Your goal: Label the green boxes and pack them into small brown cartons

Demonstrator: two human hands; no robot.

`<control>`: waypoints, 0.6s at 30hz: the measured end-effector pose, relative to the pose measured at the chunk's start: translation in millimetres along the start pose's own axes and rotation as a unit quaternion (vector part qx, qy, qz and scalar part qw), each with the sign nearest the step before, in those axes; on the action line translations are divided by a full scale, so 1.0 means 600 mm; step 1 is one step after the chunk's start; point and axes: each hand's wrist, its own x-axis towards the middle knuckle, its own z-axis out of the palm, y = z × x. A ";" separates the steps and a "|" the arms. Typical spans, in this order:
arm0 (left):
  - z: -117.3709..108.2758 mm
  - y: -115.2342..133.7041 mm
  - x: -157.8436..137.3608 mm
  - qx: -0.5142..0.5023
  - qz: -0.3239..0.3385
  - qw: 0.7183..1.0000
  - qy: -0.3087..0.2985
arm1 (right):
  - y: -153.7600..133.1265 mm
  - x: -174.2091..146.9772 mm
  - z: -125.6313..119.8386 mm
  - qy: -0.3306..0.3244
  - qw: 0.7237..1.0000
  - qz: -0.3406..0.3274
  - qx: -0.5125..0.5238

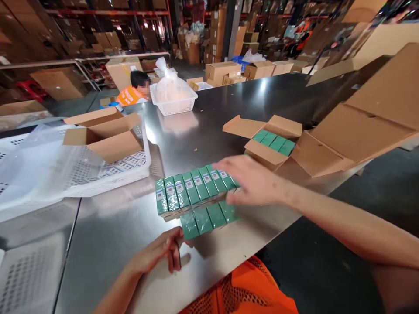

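Observation:
Small green boxes (193, 188) in clear film stand side by side in a long row on the metal table, most with a white label on top. In front of them is a shorter row of plain green boxes (209, 218), casting a shadow on the tabletop. My left hand (166, 250) is at this front row's left end, its fingertips against the corner box and its other fingers loosely bent and apart. Over the right end of the long row reaches my right hand (250, 181), fingers stretched and thumb apart; it hides the last boxes there.
An open carton (262, 152) holding green boxes stands to the right, beside a larger open carton (366, 117). On the left, a white basket (108, 183) holds labelled items and an open brown carton (108, 135). A white basket with a bag (173, 104) and a person (132, 93) are farther back.

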 end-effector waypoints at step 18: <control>-0.029 -0.081 0.021 -0.051 0.003 0.998 -0.044 | -0.113 0.002 0.018 -0.115 0.987 0.078 0.081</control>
